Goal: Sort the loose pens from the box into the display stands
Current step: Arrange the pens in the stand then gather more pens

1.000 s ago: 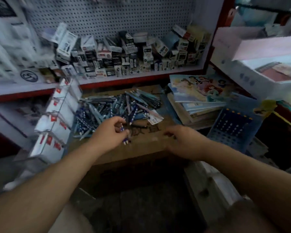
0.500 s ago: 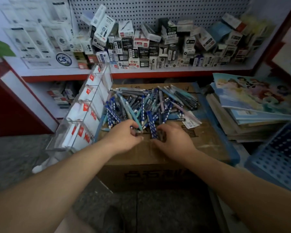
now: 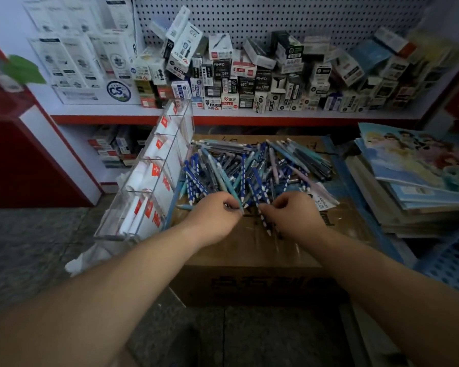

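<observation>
tangled pile, easy to spill

risk of dragging crossed neighbours off the box (image 3: pixel 249 250) edge on lifting, or of mixing kinds in one slot of the clear stand (image 3: pixel 154 181), left of centre. pinching the tip of a teal pen (image 3: pixel 229 188) with the curled left hand (image 3: pixel 215 215); gripping a blue dotted pen (image 3: pixel 264 221) with the right hand (image 3: pixel 294 215). pens (image 3: pixel 249 168) heaped mid-frame on the box top: slim, dotted blue, teal, dark, pointing every way.
</observation>
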Motion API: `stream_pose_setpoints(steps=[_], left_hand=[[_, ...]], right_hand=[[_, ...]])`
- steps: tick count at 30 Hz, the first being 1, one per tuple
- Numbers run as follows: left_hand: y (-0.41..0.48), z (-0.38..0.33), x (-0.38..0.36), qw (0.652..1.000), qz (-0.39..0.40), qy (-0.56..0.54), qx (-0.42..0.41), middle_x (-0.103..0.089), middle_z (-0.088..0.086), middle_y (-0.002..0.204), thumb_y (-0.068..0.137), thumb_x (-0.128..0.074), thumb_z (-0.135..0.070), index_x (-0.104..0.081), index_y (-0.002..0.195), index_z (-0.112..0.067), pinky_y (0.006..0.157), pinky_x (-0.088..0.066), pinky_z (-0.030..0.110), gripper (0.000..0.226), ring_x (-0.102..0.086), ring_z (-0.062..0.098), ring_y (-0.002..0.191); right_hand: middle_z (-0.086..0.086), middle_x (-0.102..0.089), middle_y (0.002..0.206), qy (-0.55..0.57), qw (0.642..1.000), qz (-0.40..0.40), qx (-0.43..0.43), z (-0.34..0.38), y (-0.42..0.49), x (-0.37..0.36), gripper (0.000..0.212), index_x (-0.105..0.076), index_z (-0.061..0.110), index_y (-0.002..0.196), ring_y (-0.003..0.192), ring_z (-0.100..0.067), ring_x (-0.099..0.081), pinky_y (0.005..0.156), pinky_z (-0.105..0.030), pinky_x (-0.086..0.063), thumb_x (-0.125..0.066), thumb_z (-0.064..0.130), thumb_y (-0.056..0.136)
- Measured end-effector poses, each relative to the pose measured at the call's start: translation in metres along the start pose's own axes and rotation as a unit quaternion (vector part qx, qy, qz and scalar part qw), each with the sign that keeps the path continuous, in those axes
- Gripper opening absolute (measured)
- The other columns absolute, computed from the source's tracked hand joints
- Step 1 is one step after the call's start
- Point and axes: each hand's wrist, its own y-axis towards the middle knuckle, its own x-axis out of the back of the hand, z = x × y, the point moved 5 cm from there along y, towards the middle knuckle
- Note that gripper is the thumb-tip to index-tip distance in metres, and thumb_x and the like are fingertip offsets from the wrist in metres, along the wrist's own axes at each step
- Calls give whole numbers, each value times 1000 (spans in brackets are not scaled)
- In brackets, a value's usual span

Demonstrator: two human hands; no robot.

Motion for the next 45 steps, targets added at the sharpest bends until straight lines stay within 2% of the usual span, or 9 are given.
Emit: stream_pose_setpoints(steps=[4, 7, 10, 14, 22, 26, 30, 36, 45], left_hand=[[-12, -7, -8, 955, 66, -279, 71, -71, 7, 116, 102, -58, -26, -66, 121, -21, 95, -58, 47, 20, -72, 27, 105], [-20, -12, -14, 918, 115, -370, 89, -72, 16, 113, 102, -58, -20, -62, 127, -10, 89, -60, 48, 27, -74, 30, 98], [-19, -9, -12, 920, 95, -369, 89, -75, 18, 108, 105, -54, -18, -63, 119, -7, 88, -60, 51, 20, -75, 31, 93], [-15, 3, -5, 941, 47, -321, 96, -77, 12, 100, 107, -49, -23, -60, 114, -14, 90, -59, 53, 16, -76, 28, 91], [-9, 13, -3, 950, 38, -291, 109, -75, 10, 104, 98, -60, -2, -55, 114, -17, 87, -60, 56, 22, -76, 22, 93], [-9, 11, -8, 951, 52, -285, 107, -75, 7, 109, 99, -59, -3, -59, 114, -19, 89, -59, 53, 22, -75, 22, 96], [-11, 1, -13, 933, 69, -337, 105, -73, 15, 115, 101, -54, -1, -65, 112, -13, 87, -60, 50, 20, -73, 30, 101], [-15, -10, -17, 906, 96, -395, 119, -73, 20, 113, 102, -53, -6, -64, 118, -3, 78, -63, 46, 19, -75, 31, 95], [-16, -8, -15, 923, 105, -351, 119, -78, 12, 100, 106, -49, -17, -60, 121, -18, 91, -57, 56, 18, -77, 25, 93]], right_hand=[[4, -69, 63, 87, 994, 44, 57, 18, -30, 7, 22, -72, 19, 76, 50, 0, -57, 49, -19, -46, -77, 36, 88], [11, -68, 61, 83, 988, 87, 101, 25, -46, 2, 17, -74, 21, 78, 50, 2, -57, 49, -15, -43, -77, 35, 88], [14, -67, 63, 56, 988, 91, 113, 23, -44, 1, 17, -75, 24, 81, 55, 2, -59, 52, -15, -44, -74, 39, 90], [12, -66, 83, -55, 995, -4, 82, 5, -20, 3, 18, -68, 25, 95, 77, -4, -62, 65, -21, -48, -77, 38, 87], [7, -66, 95, -194, 978, -5, 76, 7, 5, -13, 31, -63, 25, 108, 87, -15, -63, 74, -36, -58, -76, 42, 86], [5, -69, 91, -108, 993, 2, 46, 6, 9, -7, 19, -68, 21, 102, 80, -14, -67, 70, -36, -61, -75, 33, 88], [4, -72, 81, 56, 997, 23, 49, 18, -8, 5, 12, -69, 22, 90, 72, -9, -69, 59, -22, -55, -79, 28, 88], [11, -70, 68, 97, 987, 102, 75, 23, -32, -5, 6, -76, 15, 85, 57, 8, -61, 53, -11, -45, -79, 20, 88], [1, -69, 81, 12, 998, -54, -22, -26, 22, 35, 15, -67, 24, 85, 73, -17, -67, 65, -38, -61, -73, 35, 92]])
